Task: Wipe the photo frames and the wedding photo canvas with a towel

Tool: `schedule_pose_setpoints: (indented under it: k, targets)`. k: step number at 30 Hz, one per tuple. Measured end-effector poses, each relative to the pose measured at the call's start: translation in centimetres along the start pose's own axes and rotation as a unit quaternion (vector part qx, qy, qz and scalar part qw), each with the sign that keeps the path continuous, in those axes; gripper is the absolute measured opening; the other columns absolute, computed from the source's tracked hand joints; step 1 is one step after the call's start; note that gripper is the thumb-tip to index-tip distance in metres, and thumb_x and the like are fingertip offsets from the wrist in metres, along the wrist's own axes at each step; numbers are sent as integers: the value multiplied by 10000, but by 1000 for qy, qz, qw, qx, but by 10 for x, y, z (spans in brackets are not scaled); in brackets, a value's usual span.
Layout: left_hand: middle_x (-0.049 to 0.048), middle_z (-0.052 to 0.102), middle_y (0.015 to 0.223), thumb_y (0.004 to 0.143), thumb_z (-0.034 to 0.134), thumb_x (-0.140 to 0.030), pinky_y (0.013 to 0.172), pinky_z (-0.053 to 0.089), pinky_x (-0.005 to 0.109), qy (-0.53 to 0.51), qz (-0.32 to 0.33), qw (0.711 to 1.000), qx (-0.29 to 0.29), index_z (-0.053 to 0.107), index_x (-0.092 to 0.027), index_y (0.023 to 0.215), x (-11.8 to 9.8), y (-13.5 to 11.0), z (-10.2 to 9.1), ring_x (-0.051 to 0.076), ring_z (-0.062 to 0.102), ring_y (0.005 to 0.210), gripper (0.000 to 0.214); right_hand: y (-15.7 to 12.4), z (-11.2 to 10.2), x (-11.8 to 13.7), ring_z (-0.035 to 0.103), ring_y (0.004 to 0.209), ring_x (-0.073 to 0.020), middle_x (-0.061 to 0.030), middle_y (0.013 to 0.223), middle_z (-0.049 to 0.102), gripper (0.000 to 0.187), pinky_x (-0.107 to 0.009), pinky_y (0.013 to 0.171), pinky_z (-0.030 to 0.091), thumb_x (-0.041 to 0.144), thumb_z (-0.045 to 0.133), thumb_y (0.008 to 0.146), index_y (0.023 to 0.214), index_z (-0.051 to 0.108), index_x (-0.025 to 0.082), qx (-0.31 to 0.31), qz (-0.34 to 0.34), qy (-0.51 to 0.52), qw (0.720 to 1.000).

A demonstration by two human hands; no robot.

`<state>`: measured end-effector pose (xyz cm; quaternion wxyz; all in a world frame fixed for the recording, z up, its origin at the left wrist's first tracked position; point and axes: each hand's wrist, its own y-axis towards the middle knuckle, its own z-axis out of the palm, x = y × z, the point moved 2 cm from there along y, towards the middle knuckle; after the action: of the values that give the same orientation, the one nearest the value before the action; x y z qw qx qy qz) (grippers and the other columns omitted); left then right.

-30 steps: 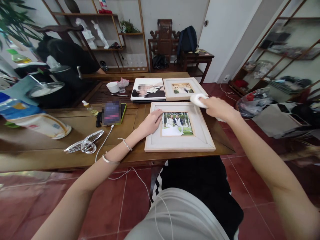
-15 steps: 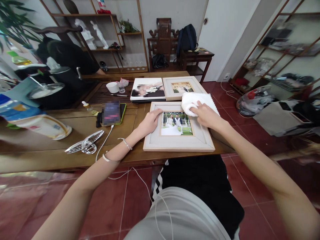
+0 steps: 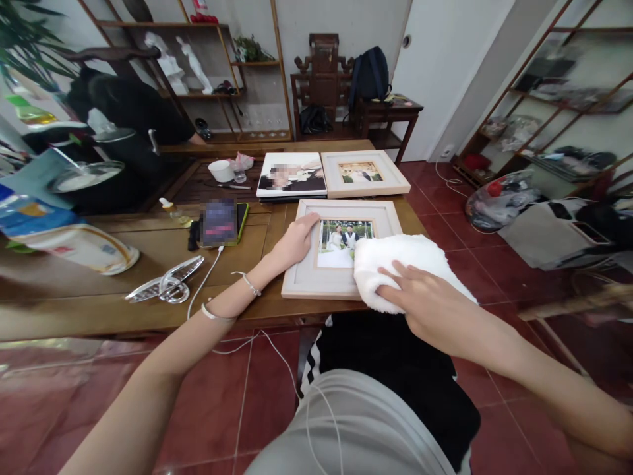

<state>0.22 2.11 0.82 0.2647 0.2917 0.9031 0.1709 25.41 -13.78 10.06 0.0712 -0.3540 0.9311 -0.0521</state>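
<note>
Head cam: L hand (image 3: 293, 244) on frame (image 3: 316, 282) @ left (grip unclear), R hand (image 3: 422, 300) clutching cloth (image 3: 398, 252) @ right.

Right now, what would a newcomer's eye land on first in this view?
Probably the fluffy white cloth in the right hand, hiding the near right corner of the framed photo at the table's near edge. Next might be the left hand, resting on that frame's left side. Beyond them, a second framed photo lies toward the far edge, right of a white-bordered picture.
</note>
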Motion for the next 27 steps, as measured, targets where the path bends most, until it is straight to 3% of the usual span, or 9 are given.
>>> schedule_pose_setpoints:
  k: [4,8,11,14,19,27]
  targets:
    - [140,607,1367,902,360,-56,1133,416,430,2,-4,1000,18,575,-135,1280,-2,0,-1,249,537,1318,443,26,15,-17,381,1414,-397,-197,1489,474,636,-544,1099,383,-52,437,725,1317,568,140,-47,52,-4,998]
    - [156,579,1399,913,358,-57,1161,383,419,12,-14,999,35,559,-115,1304,-2,1,-1,242,496,1357,444,73,27,-62,308,1448,-404,-218,1536,405,590,-558,1136,323,-5,463,760,1338,531,91,-120,110,-3,987]
    - [172,570,1404,908,357,-49,1165,374,399,16,-20,999,40,562,-91,1308,-2,1,-1,241,496,1357,451,106,28,-94,279,1461,-394,-215,1555,374,600,-562,1125,327,1,449,765,1354,505,97,-141,116,-3,983]
    - [143,594,1383,891,354,-34,1152,395,400,13,-31,999,35,578,-112,1295,-2,1,-1,241,529,1326,468,124,28,-110,285,1456,-388,-214,1509,434,570,-554,1120,320,17,439,785,1345,509,101,-130,99,-29,986]
    - [109,606,1377,824,348,21,1154,396,408,5,-35,999,22,603,-149,1271,-2,2,0,235,534,1322,542,108,28,-92,360,1416,-372,-216,1444,495,555,-524,1110,319,5,437,787,1324,539,105,-112,58,-66,990]
    - [117,609,1373,799,347,46,1163,382,409,-4,-26,1000,8,594,-127,1282,0,1,2,225,516,1339,569,27,10,-16,473,1335,-379,-248,1362,559,546,-540,1083,366,-31,446,762,1264,610,109,-31,4,-20,999]
